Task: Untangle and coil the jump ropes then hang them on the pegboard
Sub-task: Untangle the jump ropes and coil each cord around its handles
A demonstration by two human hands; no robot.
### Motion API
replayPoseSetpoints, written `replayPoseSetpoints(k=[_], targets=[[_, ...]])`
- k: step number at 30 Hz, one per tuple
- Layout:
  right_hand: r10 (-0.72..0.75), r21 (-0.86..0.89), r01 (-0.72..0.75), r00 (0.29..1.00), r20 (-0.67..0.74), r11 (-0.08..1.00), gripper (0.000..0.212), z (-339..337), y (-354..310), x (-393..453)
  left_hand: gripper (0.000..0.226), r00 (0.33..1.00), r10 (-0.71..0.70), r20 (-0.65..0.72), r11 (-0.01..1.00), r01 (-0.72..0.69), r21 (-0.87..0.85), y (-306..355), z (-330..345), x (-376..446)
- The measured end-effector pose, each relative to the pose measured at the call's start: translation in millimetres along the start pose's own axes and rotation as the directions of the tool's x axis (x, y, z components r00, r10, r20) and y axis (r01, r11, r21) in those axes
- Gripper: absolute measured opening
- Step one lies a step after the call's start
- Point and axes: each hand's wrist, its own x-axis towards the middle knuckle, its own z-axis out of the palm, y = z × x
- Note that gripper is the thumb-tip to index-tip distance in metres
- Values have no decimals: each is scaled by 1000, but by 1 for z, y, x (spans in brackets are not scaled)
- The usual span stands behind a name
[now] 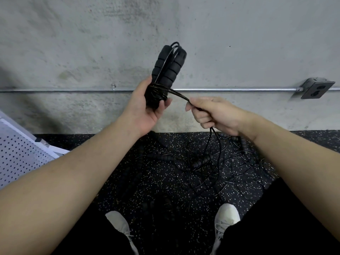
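Nearest the camera: two pale sneakers, left shoe [118, 225] and right shoe [227, 216], planted on the speckled black rubber floor [147, 181], dark trouser legs on either side.

On the floor between and beyond the feet: a tangled pile of jump ropes [202, 161], thin black cords looping over each other, several ribbed black handles lying among them. Exact count of ropes cannot be told against the dark floor.

Lower left edge: white pegboard [20, 155], perforated, tilted, resting on the floor near the wall. Nothing on it in the visible part.

Mid-frame, both forearms are raised. The left hand [145, 109] grips the lower end of a pair of foam handles [166, 68] held together upright, fingers closed around them, thumb behind. Black cord [158, 92] is wound in several turns around the handles just above the grip. More cord runs up between the two handles and loops over their top ends.

The right hand [211, 113] sits just beside the left, fingers pinched shut on the cord strands leading taut from the wraps. Below the fist the loose cord drops to the pile on the floor.

Behind: bare concrete wall [92, 43], a horizontal metal conduit [230, 89] running across it to a grey outlet box [316, 88] at right.
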Motion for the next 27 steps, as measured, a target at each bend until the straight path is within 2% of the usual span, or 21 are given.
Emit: replayPoseSetpoints(k=[4,9,12,15,17,19,21,23,27], targets=[[23,-84,-22,1000,7,996,25,-8,6,2,30,985,-108,137,989,92,115,3,-4,4],[48,-282,-87,988,-144,955,44,-14,7,1,26,946,-205,252,954,135,269,4,-6,0],[55,-351,-121,980,-194,929,51,-22,12,5,33,906,-279,318,891,120,438,3,-7,-2],[34,-360,-87,988,-151,929,34,-24,17,3,39,887,-317,335,776,39,630,1,-7,-6],[9,-354,-72,984,-176,932,29,-27,19,0,44,888,-307,342,691,-39,722,-1,-7,-6],[64,-326,-120,982,-178,938,27,-31,15,1,36,885,-297,360,595,-123,794,-4,-5,-8],[181,-351,-218,974,-133,911,34,-29,11,2,19,884,-302,356,489,-177,854,-8,-3,-10],[223,-359,-242,970,-94,902,39,-20,7,2,11,889,-298,348,360,-233,903,-14,-1,-12],[199,-363,-213,977,-76,907,41,-17,7,5,24,915,-234,330,114,-311,944,-29,1,-12]])
